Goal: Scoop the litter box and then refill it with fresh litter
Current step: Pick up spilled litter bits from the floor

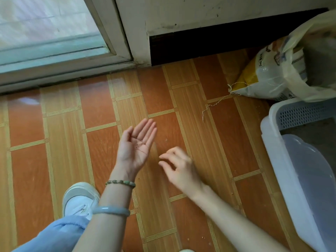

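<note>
**Handling, box** [269,135]: judged rigid moulded plastic, thin-walled, light by itself but weighted by the litter [321,131] inside. Likely to flex if lifted by one wall. Best taken at the rim on both long sides and kept level. Smooth surface, possibly slick under dusty fingers.

**Handling, sack** [261,77]: judged heavy, soft and slumping, with grains prone to shift on tilting. Best gripped at the opened corner, with the other hand under the base for pouring. Loose stitching thread [214,104] trailing from that corner across the floor [91,124]; worth keeping out of the pour.

**Position:** box on the floor at far right, cut off by the frame edge. Sack just behind it near the wall, partly overlapped by a cream plastic bag [309,57].

**Appearance:** box white, with a blue-grey perforated panel [305,113] at the far end and a translucent cover [305,170] over the near part. Dark grey litter visible between the two. Sack yellow and white, with print too small to read.

**Hands:** left hand [135,144] flat, palm up, fingers straight, a few dark specks on the palm, holding nothing. Right hand [179,166] just beside it, fingers loosely curled, blurred, nothing seen in them. Both well apart from the box. No scoop in view.
</note>
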The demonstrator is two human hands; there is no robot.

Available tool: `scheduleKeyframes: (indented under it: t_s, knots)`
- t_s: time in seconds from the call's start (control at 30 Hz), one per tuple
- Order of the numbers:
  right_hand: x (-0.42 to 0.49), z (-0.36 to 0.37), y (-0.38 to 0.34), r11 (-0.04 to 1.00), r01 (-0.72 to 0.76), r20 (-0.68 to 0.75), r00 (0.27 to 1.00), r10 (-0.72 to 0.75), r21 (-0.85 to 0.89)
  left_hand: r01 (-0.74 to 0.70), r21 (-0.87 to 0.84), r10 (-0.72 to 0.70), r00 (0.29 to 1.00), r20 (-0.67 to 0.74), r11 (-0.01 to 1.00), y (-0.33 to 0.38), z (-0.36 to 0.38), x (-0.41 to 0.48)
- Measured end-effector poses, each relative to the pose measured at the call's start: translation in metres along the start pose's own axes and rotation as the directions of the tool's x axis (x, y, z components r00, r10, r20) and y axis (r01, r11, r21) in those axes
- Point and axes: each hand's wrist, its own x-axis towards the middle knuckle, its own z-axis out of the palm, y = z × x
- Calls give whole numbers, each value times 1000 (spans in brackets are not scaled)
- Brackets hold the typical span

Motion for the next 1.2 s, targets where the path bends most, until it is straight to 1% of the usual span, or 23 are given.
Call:
scheduleKeyframes:
  t_s: [0.07,0.13,0.2,0.27,0.47,0.7,0.73,0.77,0.83,0.9,0.93,0.97,1.0,1.1,1.17,1.2]
  knots:
    - [-8,29,-9,997,83,176,981,-82,7,-72,-13,72,997,-25,997,20,-9,-3]
    - [-14,48,-14,988,156,315,938,-146,-5,-124,-28,122,991,-55,992,33,-19,-5]
    - [-15,57,-13,978,210,382,905,-188,-17,-138,-36,136,988,-71,990,40,-29,-5]
    - [-13,59,-12,970,242,408,889,-208,-35,-122,-34,119,990,-73,992,42,-35,-6]
    - [-9,63,-12,943,324,384,883,-270,-80,-79,-25,77,994,-73,997,41,-45,-10]
    - [-9,67,-10,912,367,397,876,-273,-184,-1,-1,1,996,-89,1000,36,-42,-9]
    - [-7,63,-10,929,327,370,896,-247,-173,19,12,-18,996,-91,1000,35,-43,-9]
    - [-2,56,-12,955,261,309,928,-208,-140,46,29,-43,995,-94,999,32,-41,-9]
    - [11,37,-18,992,122,125,985,-116,-38,109,74,-101,989,-104,991,24,-38,-10]
    - [28,11,-27,998,67,-18,998,-66,10,187,114,-178,980,-87,976,8,-27,-14]
    - [35,-2,-30,998,59,-41,997,-58,5,232,119,-225,972,-70,965,-2,-20,-17]
    - [41,-13,-32,998,57,-25,998,-57,-8,273,111,-269,962,-46,956,-11,-13,-20]
    - [46,-22,-32,998,60,20,998,-60,-31,304,103,-302,953,-29,947,-19,-7,-22]
    - [48,-40,-25,987,95,161,984,-73,-131,336,143,-342,939,22,931,-33,4,-22]
    - [45,-49,-21,982,101,191,979,-70,-160,339,193,-353,934,46,921,-34,9,-19]
    - [44,-54,-19,983,99,178,981,-71,-156,341,205,-358,932,51,917,-35,12,-18]
